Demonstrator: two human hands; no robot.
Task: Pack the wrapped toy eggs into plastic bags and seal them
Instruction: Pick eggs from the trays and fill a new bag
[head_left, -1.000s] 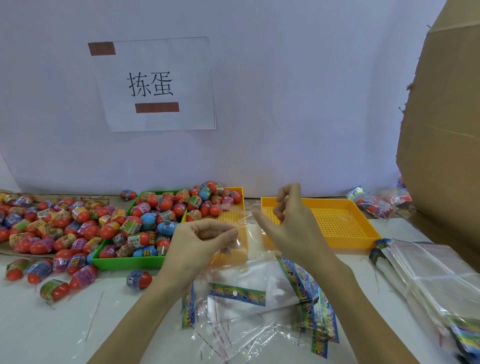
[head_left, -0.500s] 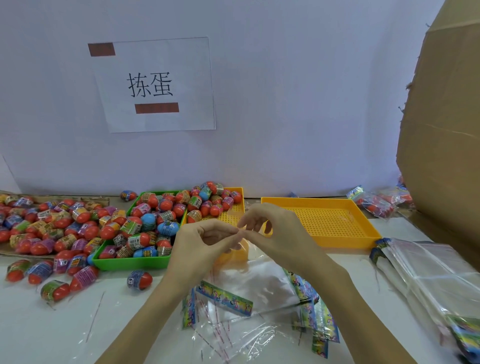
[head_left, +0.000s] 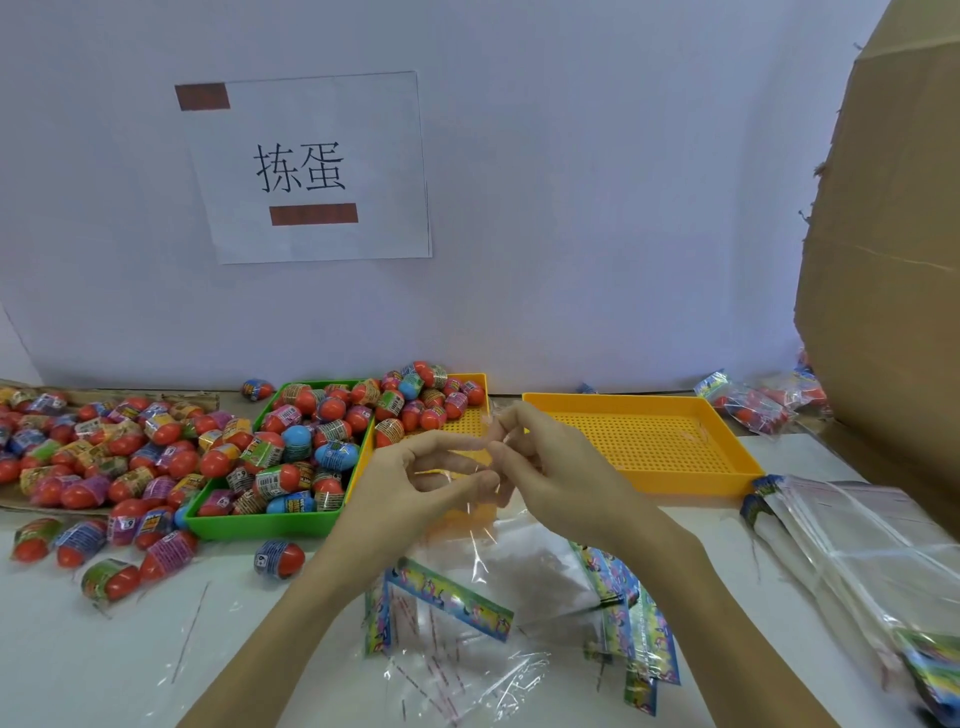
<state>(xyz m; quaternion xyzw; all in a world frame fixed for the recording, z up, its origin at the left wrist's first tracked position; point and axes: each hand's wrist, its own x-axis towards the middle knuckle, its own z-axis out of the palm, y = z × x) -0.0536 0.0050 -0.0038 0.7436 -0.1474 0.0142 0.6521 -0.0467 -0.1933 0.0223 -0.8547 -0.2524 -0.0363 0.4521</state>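
Left hand (head_left: 415, 483) and right hand (head_left: 550, 467) meet fingertip to fingertip, pinching the clear plastic bag's (head_left: 483, 551) top edge, just before the yellow tray (head_left: 737, 467).

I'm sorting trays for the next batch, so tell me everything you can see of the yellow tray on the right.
The yellow tray is a shallow rectangular tray of what looks like hard plastic, with low raised walls and a floor perforated in a fine grid of small holes. It lies flat on the white table, near the back wall, right of the other trays. No eggs show in it. The right hand overlaps its near left corner in view; whether it touches is unclear.
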